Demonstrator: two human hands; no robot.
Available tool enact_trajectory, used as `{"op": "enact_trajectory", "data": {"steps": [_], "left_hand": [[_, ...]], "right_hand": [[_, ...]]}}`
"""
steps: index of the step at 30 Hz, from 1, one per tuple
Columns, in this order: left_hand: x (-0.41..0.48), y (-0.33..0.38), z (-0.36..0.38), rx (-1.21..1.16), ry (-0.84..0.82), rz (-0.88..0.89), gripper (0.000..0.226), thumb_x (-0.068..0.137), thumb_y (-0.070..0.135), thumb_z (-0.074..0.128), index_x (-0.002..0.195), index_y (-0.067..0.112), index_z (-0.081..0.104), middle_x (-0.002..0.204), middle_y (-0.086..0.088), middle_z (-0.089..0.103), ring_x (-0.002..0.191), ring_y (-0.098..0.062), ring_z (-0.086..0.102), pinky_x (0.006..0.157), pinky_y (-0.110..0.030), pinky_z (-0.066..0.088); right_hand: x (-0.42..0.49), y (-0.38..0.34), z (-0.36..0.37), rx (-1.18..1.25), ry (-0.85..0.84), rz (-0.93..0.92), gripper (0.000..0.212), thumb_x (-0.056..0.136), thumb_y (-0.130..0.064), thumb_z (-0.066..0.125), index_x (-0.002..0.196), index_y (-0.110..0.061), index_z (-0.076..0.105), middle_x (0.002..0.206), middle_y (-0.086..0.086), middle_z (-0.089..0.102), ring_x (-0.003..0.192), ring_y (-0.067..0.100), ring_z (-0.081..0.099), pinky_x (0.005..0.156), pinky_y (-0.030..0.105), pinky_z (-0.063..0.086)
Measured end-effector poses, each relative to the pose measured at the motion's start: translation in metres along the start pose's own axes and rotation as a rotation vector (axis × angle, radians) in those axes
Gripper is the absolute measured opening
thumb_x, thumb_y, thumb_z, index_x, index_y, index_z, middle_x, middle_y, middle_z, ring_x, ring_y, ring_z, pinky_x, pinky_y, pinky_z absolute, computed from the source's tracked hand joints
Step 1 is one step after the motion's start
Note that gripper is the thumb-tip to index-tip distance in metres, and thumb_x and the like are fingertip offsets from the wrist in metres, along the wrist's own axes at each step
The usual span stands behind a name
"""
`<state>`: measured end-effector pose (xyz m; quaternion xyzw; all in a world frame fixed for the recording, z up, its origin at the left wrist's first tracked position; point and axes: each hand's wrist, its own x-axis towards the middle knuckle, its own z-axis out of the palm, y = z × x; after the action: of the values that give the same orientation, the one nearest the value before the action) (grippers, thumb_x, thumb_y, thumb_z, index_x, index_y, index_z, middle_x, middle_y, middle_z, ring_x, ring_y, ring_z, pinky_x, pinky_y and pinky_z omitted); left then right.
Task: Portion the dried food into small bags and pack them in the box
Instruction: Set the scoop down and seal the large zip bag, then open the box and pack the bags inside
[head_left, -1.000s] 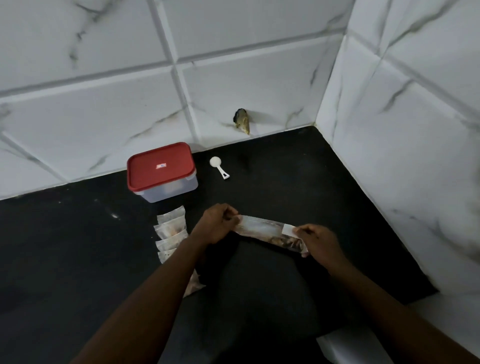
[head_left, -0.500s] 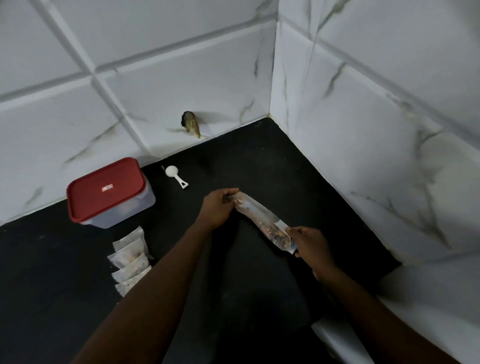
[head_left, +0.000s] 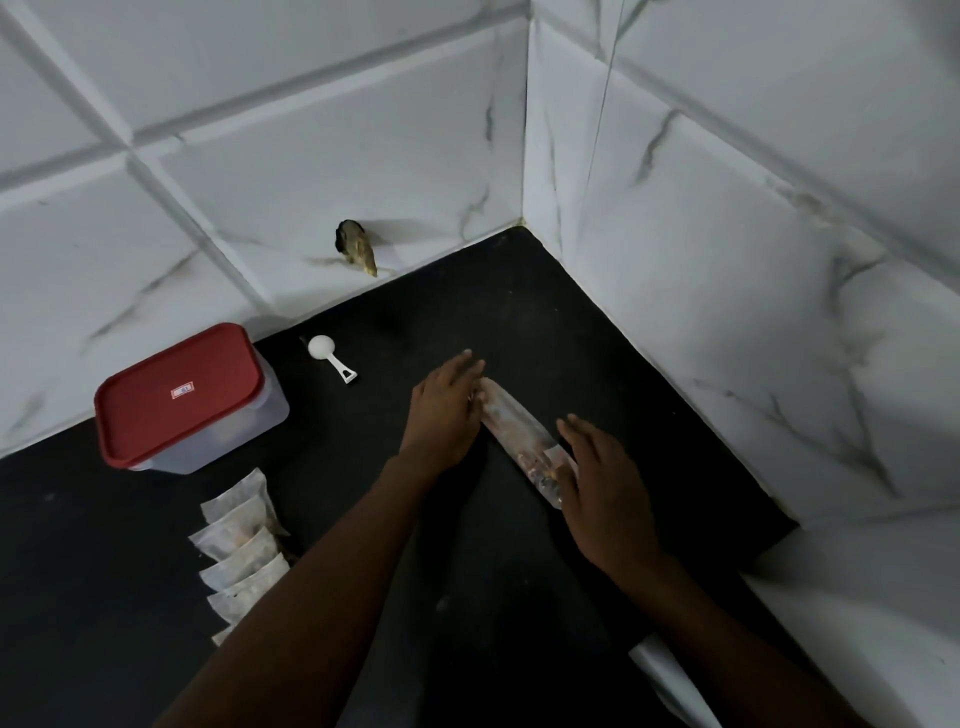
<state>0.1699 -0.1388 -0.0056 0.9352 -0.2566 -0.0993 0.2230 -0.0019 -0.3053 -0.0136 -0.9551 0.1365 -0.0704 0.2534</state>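
Both hands lie flat on the work: the left hand (head_left: 445, 410), fingers straight and close together, rests against the far end of a long clear plastic bag of brownish dried food (head_left: 511, 423), while the right hand (head_left: 605, 491), fingers extended and slightly spread, covers its near end. Neither hand pinches anything. The bag lies slantwise on the black countertop (head_left: 597, 332), near the corner of the white marbled tile wall (head_left: 727, 260).

To the left stand a clear rectangular plastic box with a red lid (head_left: 184, 397), lid on, and a small white plastic scoop (head_left: 332, 356) just beyond it. A row of small filled translucent bags (head_left: 240, 545) overlaps in front of the box, apart from it. A brownish dried piece (head_left: 358, 249) leans at the wall's foot.

The step in hand appears to be settling or flattening the supply bag. It is best done with even palm pressure from both ends, so the contents spread and do not burst the film. Whether the bag's mouth is open cannot be told, so pressure should be kept away from that end.
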Motion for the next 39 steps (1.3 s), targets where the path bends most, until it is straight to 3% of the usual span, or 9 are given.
{"op": "enact_trajectory", "data": {"steps": [3, 7, 14, 19, 24, 29, 34, 37, 39], "left_hand": [[-0.013, 0.005, 0.007, 0.131, -0.054, 0.152, 0.060, 0.108, 0.036, 0.042, 0.163, 0.023, 0.023, 0.173, 0.001, 0.004, 0.159, -0.016, 0.004, 0.126, -0.037, 0.003], [-0.019, 0.002, 0.018, 0.212, -0.200, 0.164, 0.064, 0.111, 0.043, 0.029, 0.165, 0.019, 0.006, 0.173, 0.001, -0.008, 0.158, -0.013, -0.010, 0.130, -0.037, -0.004], [-0.016, 0.003, 0.013, 0.139, -0.275, 0.145, 0.066, 0.111, 0.042, 0.033, 0.165, 0.020, 0.003, 0.173, 0.002, -0.008, 0.158, -0.012, -0.010, 0.130, -0.040, -0.004], [-0.040, -0.007, -0.022, -0.064, -0.078, 0.090, 0.062, 0.107, 0.038, 0.047, 0.162, 0.020, 0.025, 0.171, 0.001, 0.019, 0.159, -0.016, 0.012, 0.130, -0.040, 0.011], [-0.081, -0.052, -0.072, -0.018, 0.153, -0.064, 0.047, 0.101, 0.040, 0.057, 0.145, 0.025, 0.055, 0.149, 0.004, 0.054, 0.141, -0.017, 0.046, 0.118, -0.040, 0.033], [-0.123, -0.110, -0.114, -0.082, 0.237, -0.286, 0.033, 0.100, 0.035, 0.062, 0.130, 0.023, 0.067, 0.134, 0.001, 0.063, 0.123, -0.016, 0.059, 0.105, -0.038, 0.049], [-0.156, -0.151, -0.148, -0.472, 0.613, -0.570, 0.018, 0.099, 0.023, 0.067, 0.114, 0.015, 0.072, 0.115, 0.001, 0.069, 0.086, 0.001, 0.061, 0.075, -0.016, 0.044], [-0.166, -0.174, -0.163, -0.553, 0.865, -0.709, 0.006, 0.096, 0.018, 0.066, 0.101, 0.020, 0.070, 0.110, -0.004, 0.069, 0.090, -0.011, 0.064, 0.084, -0.032, 0.053], [-0.168, -0.195, -0.166, -0.589, 0.921, -0.770, 0.011, 0.095, 0.018, 0.067, 0.106, 0.016, 0.071, 0.113, -0.004, 0.064, 0.086, -0.006, 0.061, 0.087, -0.031, 0.053]], "right_hand": [[-0.008, -0.006, 0.016, -0.105, -0.069, -0.146, 0.056, 0.106, -0.036, 0.036, 0.158, -0.020, 0.027, 0.167, 0.000, 0.023, 0.154, 0.019, 0.020, 0.123, 0.039, 0.024], [-0.009, 0.000, 0.034, -0.159, -0.138, -0.131, 0.058, 0.107, -0.036, 0.024, 0.162, -0.020, 0.014, 0.170, -0.003, 0.006, 0.157, 0.017, 0.004, 0.126, 0.041, 0.016], [-0.008, -0.001, 0.028, -0.184, -0.115, -0.112, 0.059, 0.103, -0.039, 0.029, 0.159, -0.019, 0.029, 0.168, -0.001, 0.021, 0.155, 0.019, 0.018, 0.123, 0.051, 0.026], [0.003, -0.040, 0.018, -0.066, -0.080, -0.233, 0.066, 0.099, -0.038, 0.055, 0.158, -0.021, 0.031, 0.166, -0.001, 0.027, 0.154, 0.016, 0.020, 0.125, 0.041, 0.018], [0.033, -0.109, 0.041, 0.059, -0.133, -0.338, 0.064, 0.094, -0.028, 0.065, 0.152, -0.018, 0.041, 0.160, 0.001, 0.039, 0.149, 0.013, 0.029, 0.125, 0.033, 0.022], [0.062, -0.175, 0.066, 0.181, -0.305, -0.288, 0.063, 0.094, -0.036, 0.065, 0.151, -0.022, 0.043, 0.154, 0.000, 0.046, 0.142, 0.016, 0.042, 0.115, 0.032, 0.037], [0.088, -0.237, 0.083, 0.229, -0.392, -0.252, 0.068, 0.096, -0.044, 0.064, 0.154, -0.020, 0.038, 0.154, 0.004, 0.045, 0.141, 0.021, 0.043, 0.112, 0.037, 0.039], [0.102, -0.265, 0.093, 0.250, -0.399, -0.241, 0.072, 0.097, -0.047, 0.061, 0.157, -0.017, 0.033, 0.159, 0.005, 0.040, 0.145, 0.022, 0.039, 0.115, 0.039, 0.038], [0.112, -0.280, 0.099, 0.271, -0.405, -0.212, 0.075, 0.099, -0.050, 0.057, 0.159, -0.016, 0.028, 0.161, 0.007, 0.036, 0.147, 0.024, 0.037, 0.116, 0.042, 0.036]]}}
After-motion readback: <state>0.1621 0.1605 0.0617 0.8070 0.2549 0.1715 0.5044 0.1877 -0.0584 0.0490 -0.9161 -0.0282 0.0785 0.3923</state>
